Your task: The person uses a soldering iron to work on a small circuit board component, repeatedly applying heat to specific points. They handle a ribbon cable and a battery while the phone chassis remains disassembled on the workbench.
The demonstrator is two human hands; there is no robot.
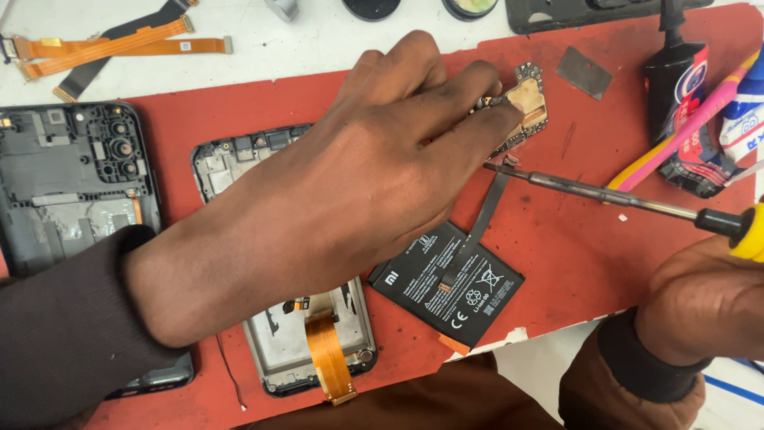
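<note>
The left hand reaches across the red mat, its fingertips pressed together around the lower left edge of a small circuit board, pinching it so that it stands tilted off the mat. The board carries a tan, shield-like patch on its face and sits toward the mat's upper right part.

The right hand is at the mat's lower right corner, partly over the edge, closed around the yellow-and-black handle of a screwdriver. The long metal shaft runs leftward over the mat, and its tip lies just below the board, close to the left hand's fingertips; whether the tip touches the board cannot be told.

Under the shaft, a black battery lies flat on the mat at an angle, with a dark ribbon cable rising from it towards the board. Beneath the left hand, an opened phone frame rests on the mat, an orange flex strip hanging over its lower end. A second dark phone housing lies at the mat's left edge, partly under the left sleeve.

Beyond the mat's top left corner, orange flex cables lie on the white table. A small grey metal plate rests near the mat's top right, and beside it are a black glue tube and a pink-and-yellow toothbrush.
</note>
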